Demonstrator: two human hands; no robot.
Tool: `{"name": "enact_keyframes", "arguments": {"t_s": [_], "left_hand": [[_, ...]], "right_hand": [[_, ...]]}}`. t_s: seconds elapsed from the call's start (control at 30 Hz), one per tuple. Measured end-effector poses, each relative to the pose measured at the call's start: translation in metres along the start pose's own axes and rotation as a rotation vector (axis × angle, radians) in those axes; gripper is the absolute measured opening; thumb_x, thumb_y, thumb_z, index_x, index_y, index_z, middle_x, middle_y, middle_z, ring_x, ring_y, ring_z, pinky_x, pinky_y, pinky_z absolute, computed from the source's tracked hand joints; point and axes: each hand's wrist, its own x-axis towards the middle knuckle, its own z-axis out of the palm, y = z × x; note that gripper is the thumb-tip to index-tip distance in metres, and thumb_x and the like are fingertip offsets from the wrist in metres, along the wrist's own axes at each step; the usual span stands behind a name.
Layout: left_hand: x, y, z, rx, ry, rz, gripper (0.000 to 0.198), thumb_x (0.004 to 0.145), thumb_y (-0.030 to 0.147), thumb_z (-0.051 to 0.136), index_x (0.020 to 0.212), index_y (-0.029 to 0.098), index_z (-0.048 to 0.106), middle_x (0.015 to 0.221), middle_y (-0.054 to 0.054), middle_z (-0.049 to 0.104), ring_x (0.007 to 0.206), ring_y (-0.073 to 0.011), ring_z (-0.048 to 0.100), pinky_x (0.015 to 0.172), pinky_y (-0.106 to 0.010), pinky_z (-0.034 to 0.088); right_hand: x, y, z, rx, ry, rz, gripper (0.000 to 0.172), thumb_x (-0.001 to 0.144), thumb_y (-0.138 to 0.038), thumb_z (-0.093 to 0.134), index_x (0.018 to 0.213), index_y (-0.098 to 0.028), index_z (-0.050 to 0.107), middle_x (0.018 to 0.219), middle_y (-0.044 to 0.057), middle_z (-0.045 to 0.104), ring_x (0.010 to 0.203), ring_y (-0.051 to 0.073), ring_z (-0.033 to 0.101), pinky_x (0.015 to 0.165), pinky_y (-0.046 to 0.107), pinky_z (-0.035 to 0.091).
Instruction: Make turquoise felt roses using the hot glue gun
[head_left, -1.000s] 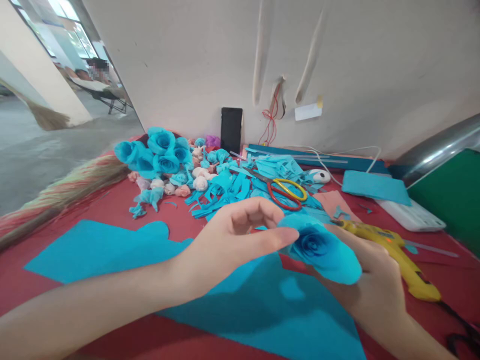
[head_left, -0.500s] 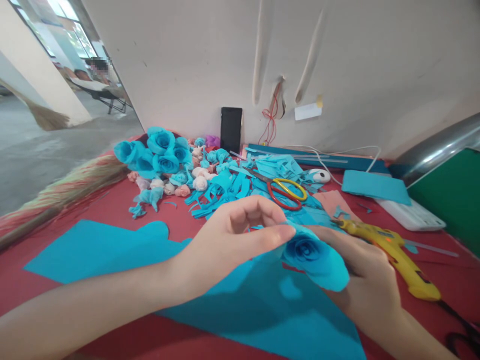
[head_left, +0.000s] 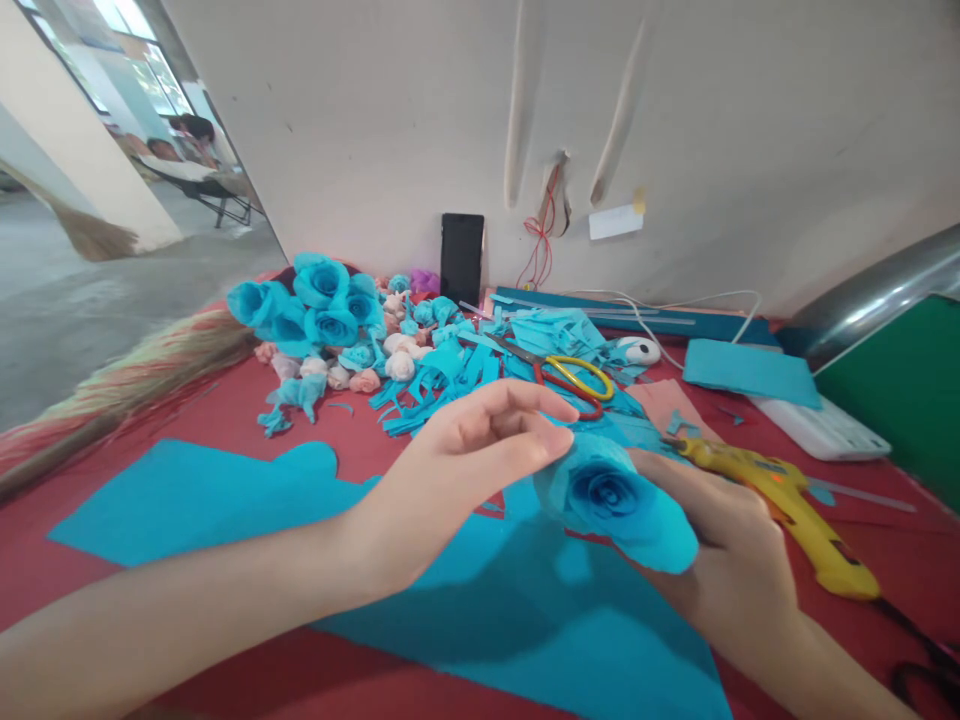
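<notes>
Centre of the frame, just right of middle: the blue paper rose [head_left: 606,494] sits in the right hand [head_left: 724,560], fingers curled round its base from below and behind. The left hand [head_left: 465,455] comes in from the lower left, loosely open, fingers stretched out, thumb tip touching the rose's outer petal. Under both hands lies a blue sheet [head_left: 225,490] on the red worktop [head_left: 150,415]. A yellow glue gun [head_left: 787,500] lies just beside the right hand. Scissors [head_left: 571,380] rest on cut strips behind; finished roses [head_left: 311,305] are piled at upper left.
</notes>
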Motion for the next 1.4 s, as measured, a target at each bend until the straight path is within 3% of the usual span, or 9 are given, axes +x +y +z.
{"name": "enact_keyframes", "arguments": {"t_s": [0.2,0.33,0.47,0.7,0.87,0.97,1.17,1.27,1.4], "left_hand": [[0.005,-0.004,-0.004,0.073,-0.014,0.142,0.014,0.087,0.018,0.044,0.086,0.022,0.057,0.078,0.004,0.051,0.077,-0.0063,0.048,0.065,-0.016,0.039],[0.007,-0.007,-0.005,0.380,-0.072,0.307,0.020,0.076,0.007,0.053,0.093,0.019,0.056,0.095,0.000,0.053,0.091,-0.0120,0.050,0.078,-0.023,0.041],[0.008,-0.007,-0.004,0.451,-0.105,0.413,0.016,0.070,0.010,0.062,0.086,0.011,0.060,0.097,-0.007,0.055,0.093,-0.0164,0.052,0.082,-0.028,0.041],[0.009,-0.007,-0.003,0.356,-0.120,0.298,0.010,0.068,0.011,0.066,0.076,0.016,0.063,0.100,-0.004,0.054,0.093,-0.0159,0.054,0.082,-0.027,0.042],[0.010,-0.004,-0.001,0.174,-0.140,0.137,0.011,0.069,0.017,0.065,0.080,0.017,0.063,0.099,-0.002,0.056,0.083,-0.0146,0.057,0.062,-0.022,0.047],[0.011,-0.004,-0.002,0.125,-0.179,0.085,0.007,0.072,0.018,0.063,0.079,0.018,0.063,0.101,-0.001,0.056,0.084,-0.0145,0.058,0.059,-0.021,0.047],[0.009,-0.005,-0.005,0.473,-0.211,0.350,0.013,0.075,0.019,0.062,0.087,0.018,0.063,0.110,-0.005,0.060,0.108,-0.0206,0.049,0.090,-0.033,0.040],[0.006,-0.005,-0.005,0.651,-0.260,0.474,0.023,0.073,0.020,0.064,0.096,0.016,0.060,0.119,-0.007,0.055,0.112,-0.0207,0.046,0.096,-0.033,0.035],[0.005,-0.008,-0.005,0.751,-0.352,0.538,0.042,0.074,0.026,0.063,0.114,0.019,0.051,0.130,-0.007,0.045,0.121,-0.0211,0.038,0.103,-0.033,0.028]], "right_hand": [[0.003,-0.002,-0.001,0.087,0.008,0.073,0.017,0.070,-0.015,0.053,0.078,-0.030,0.054,0.067,-0.012,0.061,0.055,0.008,0.058,0.054,0.010,0.046],[0.003,-0.005,-0.002,0.132,0.030,0.142,0.017,0.071,-0.019,0.055,0.057,-0.023,0.046,0.049,-0.010,0.048,0.040,0.007,0.045,0.039,0.012,0.040],[0.000,-0.005,0.000,0.148,0.023,0.230,0.020,0.068,-0.020,0.060,0.052,-0.021,0.047,0.045,-0.008,0.044,0.039,0.009,0.043,0.035,0.015,0.038],[-0.001,-0.006,0.004,0.299,-0.093,0.346,0.016,0.068,-0.022,0.063,0.054,-0.019,0.055,0.051,-0.004,0.055,0.047,0.013,0.054,0.043,0.020,0.048],[-0.003,-0.001,0.002,0.496,-0.173,0.374,0.005,0.073,-0.027,0.062,0.075,-0.023,0.063,0.063,-0.004,0.065,0.051,0.013,0.060,0.046,0.019,0.052],[-0.003,0.000,0.000,0.527,-0.177,0.374,0.004,0.075,-0.023,0.061,0.074,-0.023,0.065,0.062,-0.005,0.065,0.048,0.010,0.060,0.044,0.015,0.050],[0.001,-0.003,-0.002,0.439,-0.060,0.367,0.013,0.069,-0.011,0.062,0.066,-0.023,0.064,0.060,-0.008,0.064,0.055,0.011,0.061,0.050,0.012,0.050],[0.004,-0.007,-0.002,0.429,-0.023,0.314,0.018,0.062,-0.008,0.063,0.060,-0.025,0.064,0.056,-0.011,0.062,0.057,0.011,0.062,0.054,0.013,0.051],[0.005,-0.010,0.001,0.403,0.000,0.261,0.017,0.060,-0.008,0.063,0.061,-0.025,0.065,0.055,-0.011,0.062,0.047,0.009,0.057,0.047,0.010,0.047]]}}
